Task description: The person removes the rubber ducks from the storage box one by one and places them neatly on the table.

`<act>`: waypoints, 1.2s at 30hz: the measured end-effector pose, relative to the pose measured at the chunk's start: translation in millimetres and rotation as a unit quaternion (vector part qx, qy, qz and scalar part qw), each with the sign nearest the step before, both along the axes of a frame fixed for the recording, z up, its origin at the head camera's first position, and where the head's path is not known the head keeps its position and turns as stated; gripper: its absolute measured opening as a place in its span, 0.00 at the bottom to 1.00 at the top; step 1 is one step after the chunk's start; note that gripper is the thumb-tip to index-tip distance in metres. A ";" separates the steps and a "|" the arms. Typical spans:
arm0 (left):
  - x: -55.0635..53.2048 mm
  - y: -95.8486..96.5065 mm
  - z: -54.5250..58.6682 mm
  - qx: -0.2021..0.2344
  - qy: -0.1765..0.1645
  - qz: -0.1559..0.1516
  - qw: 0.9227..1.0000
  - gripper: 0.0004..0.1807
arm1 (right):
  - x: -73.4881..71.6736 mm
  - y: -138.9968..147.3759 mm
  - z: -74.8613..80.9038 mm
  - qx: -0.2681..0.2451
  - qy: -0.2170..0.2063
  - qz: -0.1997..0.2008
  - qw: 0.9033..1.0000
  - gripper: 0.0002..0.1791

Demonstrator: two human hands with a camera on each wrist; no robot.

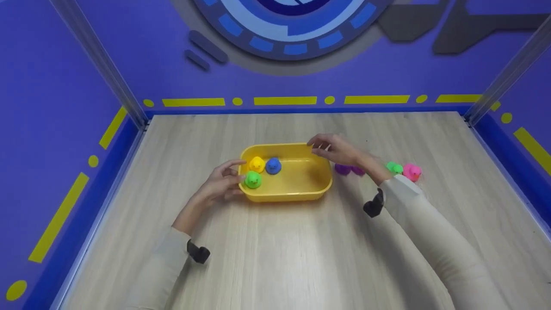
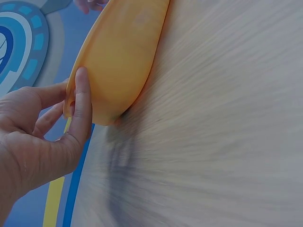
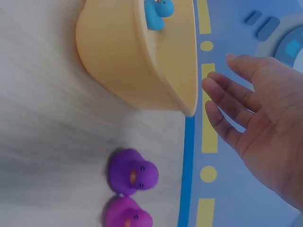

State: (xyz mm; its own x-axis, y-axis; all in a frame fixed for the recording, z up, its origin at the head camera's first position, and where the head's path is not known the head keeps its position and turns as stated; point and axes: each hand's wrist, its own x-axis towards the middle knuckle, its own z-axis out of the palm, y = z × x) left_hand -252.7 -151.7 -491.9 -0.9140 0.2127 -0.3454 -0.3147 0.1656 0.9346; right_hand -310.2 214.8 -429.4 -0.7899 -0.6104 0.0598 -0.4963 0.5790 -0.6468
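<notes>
A yellow plastic tub point(image 1: 284, 197) stands on the table. Gathered at its left end are a yellow rubber duck point(image 1: 257, 165), a blue duck point(image 1: 273, 166) and a green duck point(image 1: 253, 180). My left hand point(image 1: 218, 183) pinches the tub's left rim; in the left wrist view, the thumb and fingers point(image 2: 82, 101) lie on either side of the edge. Over the far right corner hovers my right hand point(image 1: 338, 148), its fingers loosely bent and nothing in them. The right wrist view shows a gap between that hand and the tub point(image 3: 113, 52).
Right of the tub sit a purple duck point(image 3: 130, 171) and a magenta duck point(image 3: 127, 215), partly under the right forearm in the head view. Farther right are another green duck point(image 1: 394, 168) and a pink duck point(image 1: 412, 172). Blue panels point(image 1: 275, 82) enclose the table's back and sides.
</notes>
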 end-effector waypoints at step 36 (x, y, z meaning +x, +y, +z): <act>0.4 -2.4 -4.0 -0.001 0.006 -0.007 1.000 0.29 | -20.1 -76.5 -36.0 0.118 -0.103 -0.042 0.987 0.24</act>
State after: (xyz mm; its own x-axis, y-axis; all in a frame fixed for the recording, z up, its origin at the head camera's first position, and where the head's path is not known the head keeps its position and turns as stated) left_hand -252.3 -154.0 -495.9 -0.9152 0.2242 -0.3349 -0.3011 0.1719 0.9380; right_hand -330.3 138.2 -465.4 -0.8190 -0.5195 -0.2438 -0.3114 0.7592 -0.5715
